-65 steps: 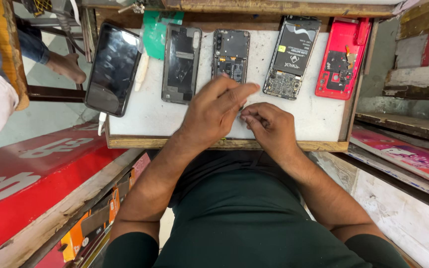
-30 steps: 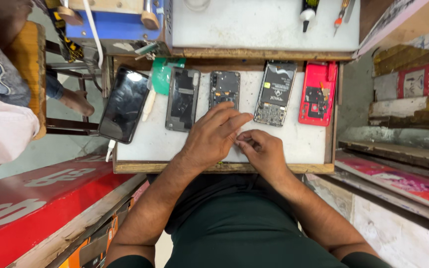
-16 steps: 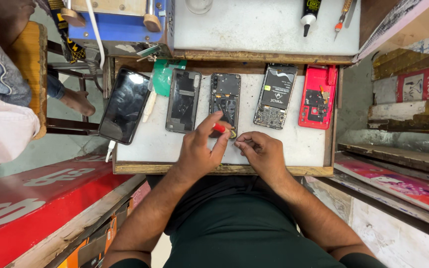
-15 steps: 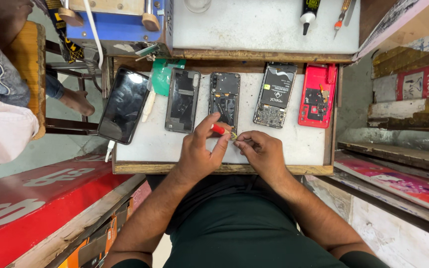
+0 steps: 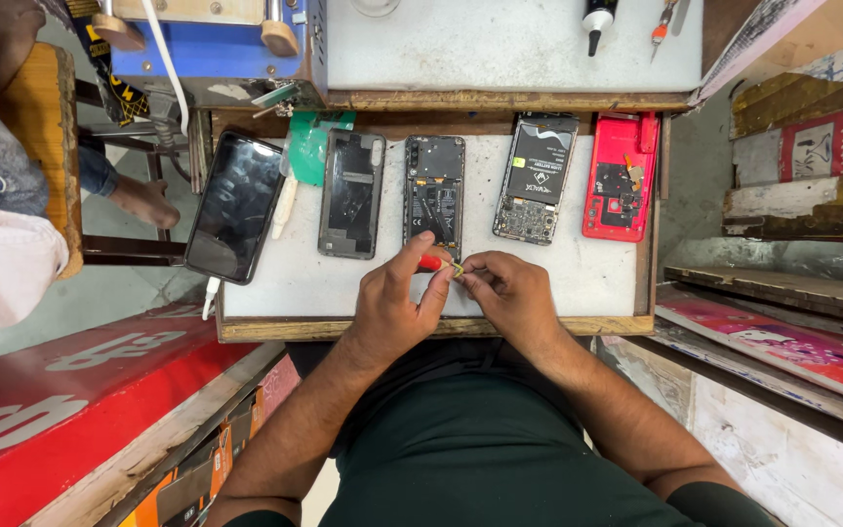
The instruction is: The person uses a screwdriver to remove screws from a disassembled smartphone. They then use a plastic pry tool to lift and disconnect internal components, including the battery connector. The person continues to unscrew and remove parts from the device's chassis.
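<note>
Red tool [image 5: 430, 263] pinched between both hands [image 5: 456, 293]

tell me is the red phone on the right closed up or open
Open: the red phone lies with no back cover, its dark internal parts exposed, on the white tray.

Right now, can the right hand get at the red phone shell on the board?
Probably yes. The right hand is pinching a small part with the left hand; the white board between it and the red phone shell looks bare.
</note>
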